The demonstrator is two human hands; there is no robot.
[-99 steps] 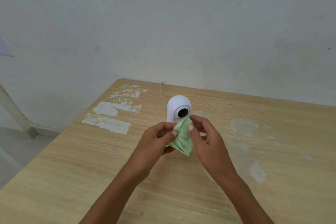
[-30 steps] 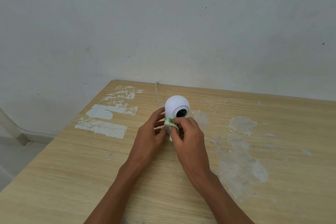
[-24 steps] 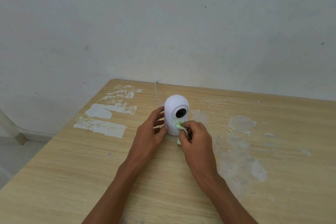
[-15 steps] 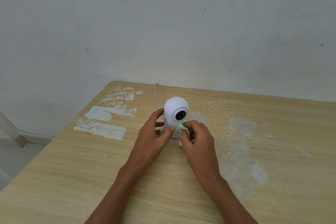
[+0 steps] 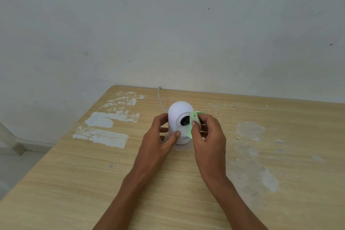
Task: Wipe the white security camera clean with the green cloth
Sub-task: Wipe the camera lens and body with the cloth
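Observation:
The white security camera [image 5: 178,114], egg-shaped with a dark round lens, stands upright on the wooden table [image 5: 93,173]. My left hand [image 5: 158,136] grips its left side, thumb on the lower front. My right hand [image 5: 208,134] pinches the bunched green cloth [image 5: 194,119] and presses it against the right edge of the lens. The cloth hides part of the lens and the camera's right side.
A thin white cable [image 5: 161,97] runs from behind the camera to the table's far edge by the wall. White and grey paint patches [image 5: 104,127] mark the tabletop left and right. The table's left edge drops to the floor [image 5: 15,158].
My right hand has lifted the cloth from the camera's lower front up to the right side of the lens. My left hand has stayed gripping the camera's left side.

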